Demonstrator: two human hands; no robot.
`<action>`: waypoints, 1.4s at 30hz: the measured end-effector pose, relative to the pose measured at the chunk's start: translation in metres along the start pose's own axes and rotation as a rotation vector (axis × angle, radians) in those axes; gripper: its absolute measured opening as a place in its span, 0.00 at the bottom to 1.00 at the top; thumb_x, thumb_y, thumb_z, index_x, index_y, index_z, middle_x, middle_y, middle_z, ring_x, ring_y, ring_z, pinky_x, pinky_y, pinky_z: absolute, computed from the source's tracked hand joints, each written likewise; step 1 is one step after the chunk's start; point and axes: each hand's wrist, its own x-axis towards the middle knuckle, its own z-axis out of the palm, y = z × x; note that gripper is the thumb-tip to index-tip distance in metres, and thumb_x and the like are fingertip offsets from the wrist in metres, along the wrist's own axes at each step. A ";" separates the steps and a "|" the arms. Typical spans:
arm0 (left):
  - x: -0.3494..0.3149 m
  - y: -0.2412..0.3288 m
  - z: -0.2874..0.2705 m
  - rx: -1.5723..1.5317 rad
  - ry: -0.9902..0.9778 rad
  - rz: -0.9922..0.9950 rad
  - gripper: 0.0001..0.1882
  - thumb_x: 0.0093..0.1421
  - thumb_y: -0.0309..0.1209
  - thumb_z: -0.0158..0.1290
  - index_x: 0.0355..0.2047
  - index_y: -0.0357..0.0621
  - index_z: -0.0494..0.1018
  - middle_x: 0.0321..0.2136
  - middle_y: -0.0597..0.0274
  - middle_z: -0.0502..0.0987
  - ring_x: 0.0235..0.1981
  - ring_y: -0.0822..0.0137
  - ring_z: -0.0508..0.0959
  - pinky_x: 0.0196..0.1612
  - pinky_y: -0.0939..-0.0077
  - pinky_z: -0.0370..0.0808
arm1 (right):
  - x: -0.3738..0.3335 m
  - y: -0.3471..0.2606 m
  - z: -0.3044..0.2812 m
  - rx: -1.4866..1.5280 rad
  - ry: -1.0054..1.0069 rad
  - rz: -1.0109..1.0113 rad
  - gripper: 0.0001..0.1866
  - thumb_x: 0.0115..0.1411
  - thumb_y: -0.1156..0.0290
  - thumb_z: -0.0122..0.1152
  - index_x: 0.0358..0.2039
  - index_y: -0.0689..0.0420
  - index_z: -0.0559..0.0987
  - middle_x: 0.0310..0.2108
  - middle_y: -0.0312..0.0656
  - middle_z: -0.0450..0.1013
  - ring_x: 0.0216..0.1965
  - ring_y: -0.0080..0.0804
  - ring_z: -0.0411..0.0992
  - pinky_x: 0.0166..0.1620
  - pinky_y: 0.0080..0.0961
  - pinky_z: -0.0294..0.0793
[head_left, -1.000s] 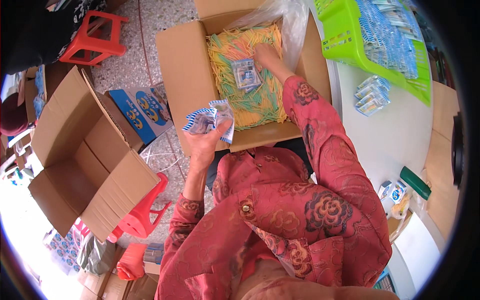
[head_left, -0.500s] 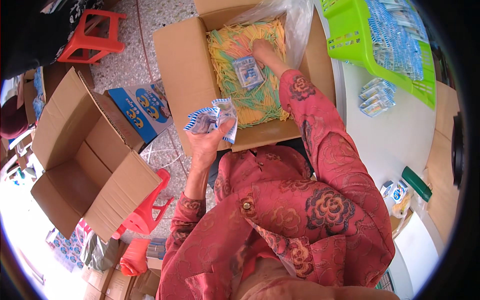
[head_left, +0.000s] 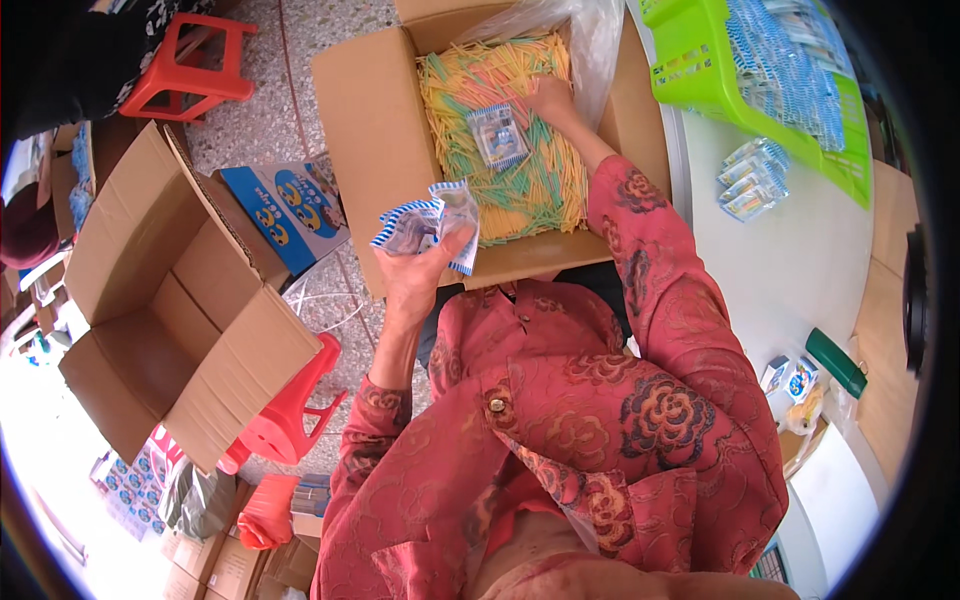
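My left hand (head_left: pixel 415 278) is closed around blue-and-white striped clear packets (head_left: pixel 425 222), held up at the near left corner of a cardboard box (head_left: pixel 372 130). Thin pastel sticks (head_left: pixel 500 215) in yellow, green and pink fill that box. Over at the far right of the pile, my right hand (head_left: pixel 550 100) reaches down into the sticks. Its fingertips are hidden among them, so whether it grips any cannot be told. A flat striped packet (head_left: pixel 498 137) lies on top of the sticks, left of my right wrist.
Clear plastic film (head_left: pixel 595 70) hangs at the box's far right. On the white table (head_left: pixel 790 270) stand a green basket (head_left: pixel 700 60) of packets, a small packet stack (head_left: pixel 752 180) and a dark green object (head_left: pixel 835 362). An open carton (head_left: pixel 190 310) and red stools (head_left: pixel 195 65) are leftward.
My right hand has shifted a little to the right across the sticks. My left hand still grips the packets in nearly the same place, while the whole view has shifted slightly.
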 end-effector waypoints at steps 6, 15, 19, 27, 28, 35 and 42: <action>-0.009 -0.001 0.000 -0.003 -0.003 0.066 0.16 0.44 0.19 0.59 0.35 0.36 0.70 0.32 0.63 0.74 0.32 0.73 0.74 0.36 0.78 0.71 | -0.041 -0.028 -0.034 0.595 -0.522 0.211 0.08 0.44 0.68 0.61 0.18 0.58 0.75 0.16 0.38 0.70 0.17 0.23 0.67 0.21 0.21 0.65; -0.029 0.003 0.009 0.037 -0.045 0.151 0.10 0.43 0.20 0.61 0.27 0.36 0.73 0.24 0.66 0.75 0.25 0.77 0.74 0.28 0.82 0.72 | -0.158 -0.044 -0.020 0.408 -1.022 0.176 0.05 0.43 0.73 0.60 0.16 0.60 0.75 0.14 0.35 0.69 0.14 0.20 0.65 0.18 0.19 0.64; -0.036 0.005 0.009 0.076 -0.048 0.170 0.10 0.43 0.22 0.61 0.27 0.36 0.74 0.24 0.66 0.75 0.24 0.78 0.73 0.28 0.83 0.72 | -0.144 -0.070 -0.057 0.682 -0.709 -0.040 0.05 0.47 0.71 0.59 0.19 0.58 0.76 0.16 0.34 0.70 0.17 0.18 0.65 0.23 0.16 0.67; -0.033 -0.009 0.014 0.158 -0.076 0.175 0.08 0.45 0.23 0.60 0.27 0.36 0.74 0.22 0.68 0.75 0.23 0.80 0.71 0.26 0.84 0.70 | -0.170 -0.183 -0.197 1.156 -0.384 -0.245 0.05 0.53 0.72 0.58 0.30 0.59 0.74 0.27 0.36 0.71 0.27 0.18 0.68 0.29 0.15 0.68; -0.033 -0.009 0.015 0.158 -0.076 0.179 0.08 0.45 0.23 0.60 0.27 0.36 0.74 0.22 0.68 0.75 0.23 0.80 0.71 0.26 0.84 0.70 | -0.175 -0.189 -0.202 1.161 -0.421 -0.263 0.06 0.53 0.72 0.58 0.31 0.59 0.74 0.27 0.36 0.71 0.27 0.18 0.69 0.28 0.15 0.68; -0.039 -0.004 0.020 0.211 -0.150 0.180 0.10 0.45 0.20 0.60 0.30 0.36 0.73 0.26 0.66 0.75 0.26 0.78 0.73 0.29 0.83 0.71 | -0.189 -0.194 -0.203 1.096 -0.546 -0.216 0.06 0.52 0.74 0.58 0.31 0.59 0.74 0.27 0.34 0.71 0.26 0.16 0.68 0.28 0.13 0.67; -0.041 -0.003 0.022 0.270 -0.141 0.218 0.08 0.46 0.22 0.58 0.29 0.35 0.74 0.23 0.68 0.75 0.24 0.81 0.72 0.27 0.85 0.70 | -0.195 -0.197 -0.198 0.844 -0.420 -0.348 0.04 0.52 0.77 0.58 0.29 0.58 0.73 0.28 0.31 0.68 0.29 0.14 0.65 0.31 0.13 0.65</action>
